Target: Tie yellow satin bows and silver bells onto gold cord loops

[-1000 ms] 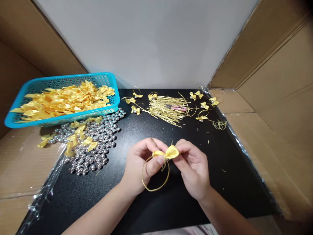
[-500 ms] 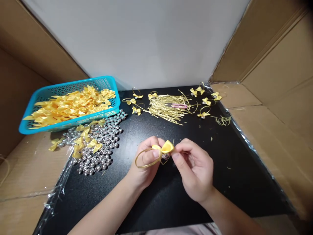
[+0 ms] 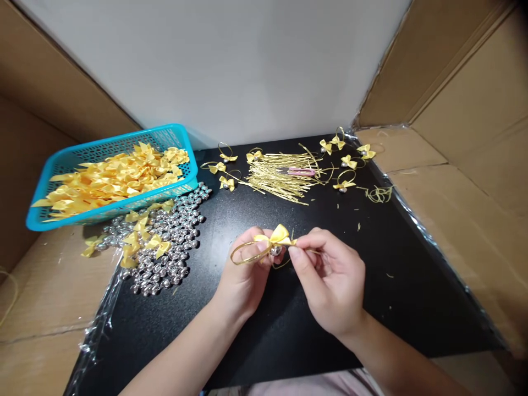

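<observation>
Between my hands, above the black table [image 3: 256, 341], is a yellow ribbon bow [image 3: 279, 235] with a silver bell [image 3: 275, 251] below its knot. My left hand [image 3: 249, 269] is closed on the bow's left side, partly behind it. A gold cord loop [image 3: 243, 254] sticks out to the left over those fingers. With thumb and forefinger my right hand [image 3: 330, 275] pinches the bow's right tail, and thin cord trails near these fingertips. How the cord is fastened behind the bow is hidden.
A turquoise basket [image 3: 111, 210] of yellow bows stands at the left. Silver bells [image 3: 165, 264] with some loose bows lie before it. Gold cord pieces [image 3: 280, 179] are heaped at the back under pink snips [image 3: 301, 172]. Finished-looking bows with loops [image 3: 348, 162] lie around. Cardboard walls flank the table.
The bow and both hands have shifted slightly; the cord loop looks flatter and the silver bell shows more clearly. My right fingers have moved onto the bow's right tail. The view has tilted a little.
</observation>
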Demonstrator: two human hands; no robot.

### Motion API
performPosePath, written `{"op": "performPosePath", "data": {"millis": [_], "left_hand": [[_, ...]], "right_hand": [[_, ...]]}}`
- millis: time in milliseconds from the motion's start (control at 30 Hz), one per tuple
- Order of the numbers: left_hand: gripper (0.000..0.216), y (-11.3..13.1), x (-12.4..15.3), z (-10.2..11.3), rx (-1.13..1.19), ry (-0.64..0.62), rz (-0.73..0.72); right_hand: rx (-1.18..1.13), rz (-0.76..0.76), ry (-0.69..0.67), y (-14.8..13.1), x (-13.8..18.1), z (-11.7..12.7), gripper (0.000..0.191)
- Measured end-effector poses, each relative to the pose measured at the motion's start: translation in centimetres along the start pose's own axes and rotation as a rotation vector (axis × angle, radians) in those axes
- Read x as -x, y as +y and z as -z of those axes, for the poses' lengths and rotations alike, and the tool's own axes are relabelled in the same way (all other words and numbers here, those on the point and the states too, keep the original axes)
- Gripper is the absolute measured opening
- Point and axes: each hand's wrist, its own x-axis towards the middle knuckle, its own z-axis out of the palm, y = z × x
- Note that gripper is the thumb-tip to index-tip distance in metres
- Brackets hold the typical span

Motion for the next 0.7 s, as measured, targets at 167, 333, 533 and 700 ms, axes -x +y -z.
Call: {"op": "performPosePath", "data": {"millis": [167,333,533,700], "left_hand": [[0.027,0.1,0.1,-0.1,-0.003,0.018,-0.003],[0.029,0.1,0.0,-0.1,0.003,0.059,0.037],[0.029,0.1,-0.1,-0.2,0.002,0.126,0.112],[0.031,0.4,-0.2,0.0,0.072,0.105,0.193]], "right_hand": [[0.070,0.062,0.002,-0.1,-0.2,0.0,0.013],[0.128,0.114,-0.003,-0.1,-0.5,0.1,0.013],[0.143,0.107,-0.055,-0.1,-1.0,0.4,0.012],[0.187,0.187,-0.085,-0.2,-1.3,0.7,0.014]]}}
